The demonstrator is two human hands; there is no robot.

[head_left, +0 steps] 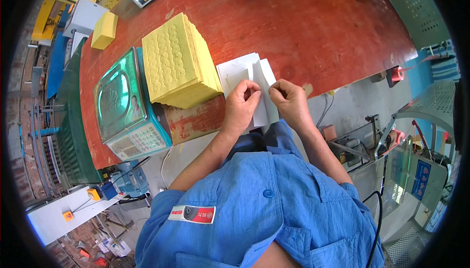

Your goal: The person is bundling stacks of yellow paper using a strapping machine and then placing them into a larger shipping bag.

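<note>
White paper (pixel 263 75): between left hand (pixel 242 105) and right hand (pixel 290 100), work looks unfinished.
Left: curled, hold unclear.
Right: pinching paper.

- Worn red surface (pixel 298 23), chipped edge, ahead of hands (pixel 293 102)
- Grey floor (pixel 355 109) right of hands, dark cable (pixel 325 113) on it
- Perforated metal panel (pixel 413 11), far ahead-right of hands
- White tabletop (pixel 51 221), well left and behind hands
- Bright light

The left hand (pixel 240 105) partly hides the white sheets (pixel 258 74).
</note>
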